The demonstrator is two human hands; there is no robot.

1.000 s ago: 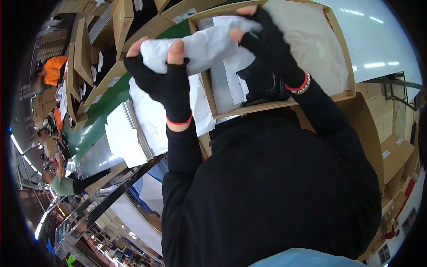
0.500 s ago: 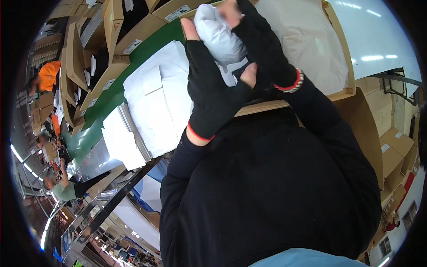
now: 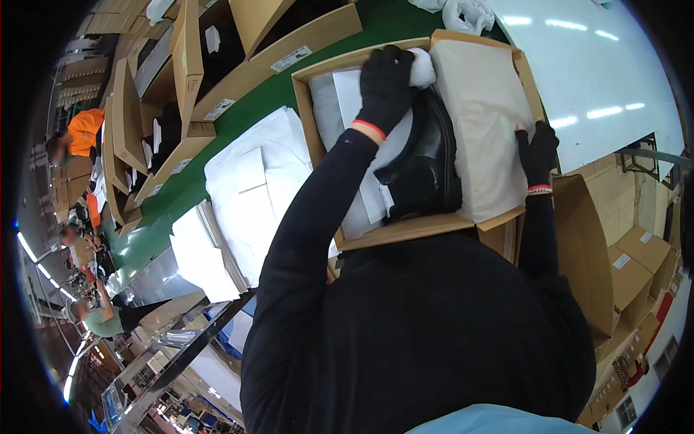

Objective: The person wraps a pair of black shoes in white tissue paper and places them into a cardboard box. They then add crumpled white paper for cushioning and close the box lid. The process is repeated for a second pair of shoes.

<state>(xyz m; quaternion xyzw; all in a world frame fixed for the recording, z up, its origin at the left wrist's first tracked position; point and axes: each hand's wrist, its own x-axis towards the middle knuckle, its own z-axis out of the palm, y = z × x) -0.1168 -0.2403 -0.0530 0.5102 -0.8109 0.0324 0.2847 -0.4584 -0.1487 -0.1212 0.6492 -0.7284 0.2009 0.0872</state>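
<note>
A black ankle boot (image 3: 426, 170) lies on its side in an open cardboard shoebox (image 3: 405, 235). A wad of white paper (image 3: 423, 69) sits at the top of the boot. Over that end, my left hand (image 3: 387, 83), in a black fingerless glove, bends its fingers against the wad; its fingertips are hidden. Next to the boot, pale wrapping paper (image 3: 481, 108) covers the box's right half. My right hand (image 3: 538, 153), gloved alike, grips the box's right wall, thumb on the inner side. White sheet paper (image 3: 350, 101) shows left of the boot.
Left of the box lie white paper sheets (image 3: 242, 195) and a paper stack (image 3: 206, 253) on the green table (image 3: 217, 145). Several open boxes (image 3: 173, 155) stand beyond. An open cardboard box (image 3: 582, 253) is beside my right arm. People (image 3: 90, 130) work at far left.
The white wad, held up between both hands before, is now down at the boot's top under my left hand. My right hand has moved to the box's right wall. The boot is now uncovered to view.
</note>
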